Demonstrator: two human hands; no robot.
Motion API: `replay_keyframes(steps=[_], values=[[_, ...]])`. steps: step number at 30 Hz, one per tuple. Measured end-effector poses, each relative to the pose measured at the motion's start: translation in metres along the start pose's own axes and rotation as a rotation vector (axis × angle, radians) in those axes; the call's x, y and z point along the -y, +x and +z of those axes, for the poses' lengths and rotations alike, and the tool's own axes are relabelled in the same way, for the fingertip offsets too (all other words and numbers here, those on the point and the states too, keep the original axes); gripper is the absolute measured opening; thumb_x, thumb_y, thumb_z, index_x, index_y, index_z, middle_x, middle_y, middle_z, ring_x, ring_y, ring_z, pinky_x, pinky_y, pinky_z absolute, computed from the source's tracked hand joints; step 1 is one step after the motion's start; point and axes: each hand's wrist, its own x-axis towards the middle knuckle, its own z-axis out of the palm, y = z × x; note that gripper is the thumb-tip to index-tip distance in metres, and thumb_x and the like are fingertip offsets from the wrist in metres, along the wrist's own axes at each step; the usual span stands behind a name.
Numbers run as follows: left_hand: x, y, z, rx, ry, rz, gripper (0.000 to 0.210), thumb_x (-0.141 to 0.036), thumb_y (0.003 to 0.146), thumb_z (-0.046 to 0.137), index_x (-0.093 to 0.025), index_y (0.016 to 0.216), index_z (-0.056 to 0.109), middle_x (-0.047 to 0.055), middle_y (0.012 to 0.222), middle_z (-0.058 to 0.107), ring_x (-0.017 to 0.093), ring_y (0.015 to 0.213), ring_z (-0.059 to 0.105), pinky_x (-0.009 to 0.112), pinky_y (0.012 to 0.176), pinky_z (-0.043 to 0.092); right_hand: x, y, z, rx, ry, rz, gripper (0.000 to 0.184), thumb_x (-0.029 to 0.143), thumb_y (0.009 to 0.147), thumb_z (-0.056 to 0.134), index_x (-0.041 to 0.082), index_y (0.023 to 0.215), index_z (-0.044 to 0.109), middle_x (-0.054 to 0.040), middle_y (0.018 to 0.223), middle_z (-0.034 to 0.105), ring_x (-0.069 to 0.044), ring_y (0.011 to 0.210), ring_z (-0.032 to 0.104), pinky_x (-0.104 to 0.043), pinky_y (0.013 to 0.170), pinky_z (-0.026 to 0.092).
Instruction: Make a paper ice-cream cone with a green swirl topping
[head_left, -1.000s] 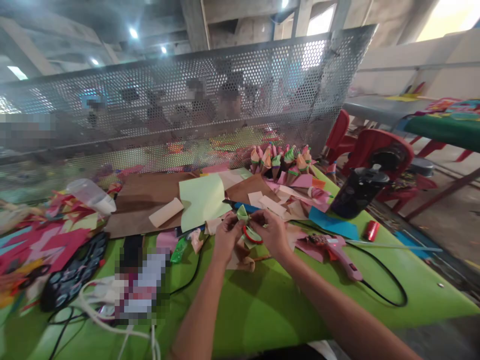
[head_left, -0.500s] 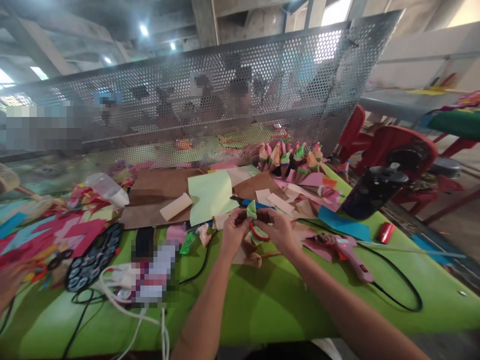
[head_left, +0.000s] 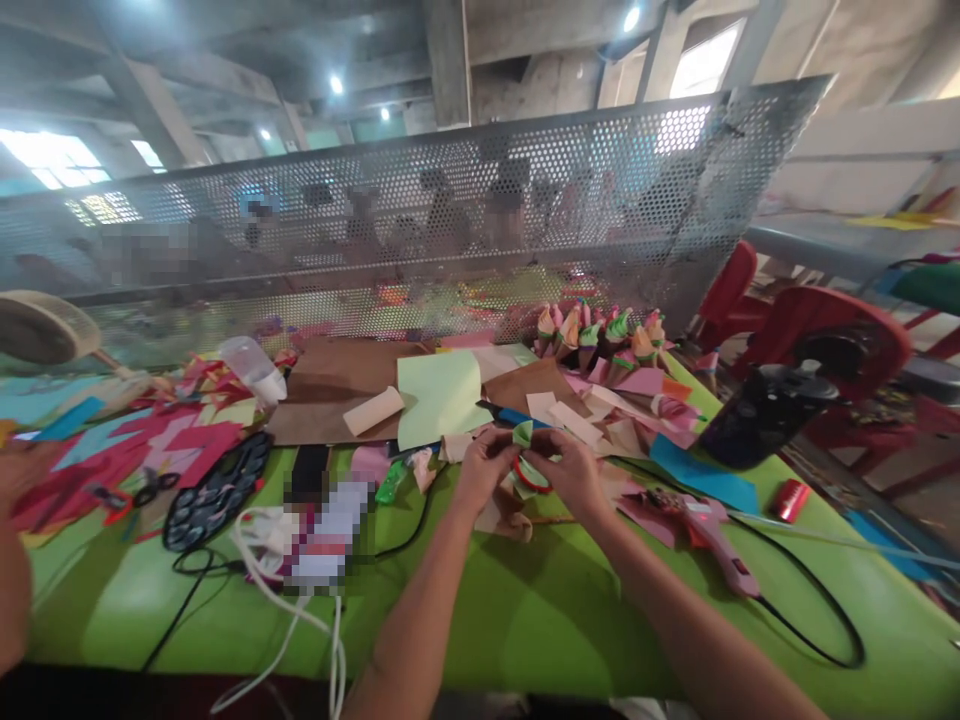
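Note:
Over the green table, a small folded piece of green paper is pinched between my two hands. My left hand grips its left side and my right hand its right side, both with fingers closed. Just beneath them, partly hidden, is a red ring-shaped thing, perhaps a scissors handle. A blue-handled tool lies just beyond my fingers. Brown paper scraps lie below my hands. A pink glue gun rests to the right of my right hand.
Paper ice-cream cones stand at the back right near a perforated metal screen. A dark bottle stands at right. A power strip with cables, a black palette and coloured paper lie left. Another person's arm shows at the left edge.
The view has tilted up and turned left, so everything sits further right in the picture. Both hands still pinch the green paper. The other person's arm at left has shifted.

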Motion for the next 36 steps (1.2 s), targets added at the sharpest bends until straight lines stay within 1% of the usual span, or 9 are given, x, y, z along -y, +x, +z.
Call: replay_keyframes(steps=[5,7,10,14,16,20,22,29,36], values=[[0.007,0.0,0.0,0.022,0.056,0.017,0.021,-0.032,0.076,0.079,-0.018,0.091,0.079,0.007,0.097,0.075,0.022,0.094,0.067,0.034,0.091,0.053,-0.007,0.0,-0.001,0.015,-0.033,0.014,0.02,0.035,0.075,0.067,0.02,0.087,0.072,-0.0062,0.079,0.076,-0.023,0.07,0.068,-0.036,0.069,0.054],[0.01,0.001,-0.001,0.053,0.034,0.003,0.03,-0.031,0.077,0.079,-0.019,0.104,0.078,0.008,0.102,0.076,0.023,0.098,0.068,0.036,0.093,0.054,-0.011,0.003,-0.004,0.018,-0.051,0.029,0.02,0.036,0.075,0.067,0.02,0.085,0.072,-0.0051,0.076,0.075,-0.022,0.068,0.067,-0.035,0.067,0.052],[0.007,0.002,-0.005,0.085,0.05,-0.022,0.047,-0.027,0.078,0.078,-0.018,0.124,0.071,0.01,0.11,0.076,0.021,0.101,0.07,0.035,0.095,0.056,-0.017,0.009,-0.011,-0.045,-0.083,0.033,0.022,0.041,0.074,0.068,0.02,0.081,0.071,-0.0023,0.069,0.071,-0.02,0.064,0.064,-0.031,0.063,0.05],[-0.011,0.002,-0.018,0.122,0.329,-0.041,0.033,-0.016,0.083,0.068,-0.016,0.116,0.073,0.011,0.12,0.075,0.021,0.107,0.07,0.035,0.099,0.056,-0.026,0.017,-0.018,-0.118,-0.137,0.05,0.025,0.044,0.074,0.068,0.02,0.08,0.07,-0.0015,0.07,0.071,-0.019,0.063,0.062,-0.029,0.061,0.049],[-0.021,0.001,-0.026,0.172,0.467,-0.083,0.035,-0.013,0.084,0.065,-0.019,0.118,0.073,0.01,0.129,0.072,0.022,0.112,0.07,0.036,0.101,0.056,-0.032,0.02,-0.019,-0.114,-0.163,0.047,0.024,0.043,0.075,0.068,0.02,0.08,0.068,-0.0023,0.072,0.071,-0.019,0.064,0.063,-0.03,0.062,0.05],[-0.036,-0.003,-0.039,0.344,0.809,-0.053,0.045,-0.006,0.079,0.064,-0.021,0.12,0.073,0.009,0.126,0.073,0.027,0.12,0.065,0.042,0.107,0.051,-0.04,0.024,-0.015,-0.038,-0.329,0.036,0.016,0.035,0.079,0.064,0.02,0.083,0.069,-0.0045,0.078,0.074,-0.021,0.07,0.067,-0.031,0.069,0.051],[-0.041,-0.005,-0.042,0.463,0.899,-0.048,0.049,-0.008,0.077,0.067,-0.022,0.124,0.072,0.009,0.129,0.072,0.028,0.123,0.062,0.044,0.109,0.049,-0.042,0.026,-0.013,-0.004,-0.435,0.041,0.012,0.031,0.077,0.064,0.02,0.08,0.069,-0.0052,0.077,0.074,-0.021,0.071,0.067,-0.031,0.07,0.05],[-0.042,-0.01,-0.034,0.683,1.055,0.005,0.056,-0.004,0.075,0.061,-0.022,0.128,0.069,0.008,0.126,0.071,0.026,0.121,0.061,0.037,0.108,0.047,-0.038,0.028,-0.009,0.057,-0.604,0.05,0.008,0.025,0.077,0.066,0.021,0.082,0.072,-0.0049,0.08,0.076,-0.021,0.073,0.068,-0.028,0.068,0.046],[-0.038,-0.007,-0.021,0.728,1.252,-0.081,0.05,-0.008,0.077,0.061,-0.024,0.123,0.074,0.012,0.113,0.066,0.029,0.112,0.06,0.037,0.097,0.051,-0.038,0.028,-0.005,0.1,-0.648,0.061,0.011,0.026,0.08,0.067,0.021,0.088,0.073,-0.0063,0.09,0.078,-0.023,0.081,0.069,-0.03,0.073,0.048]])
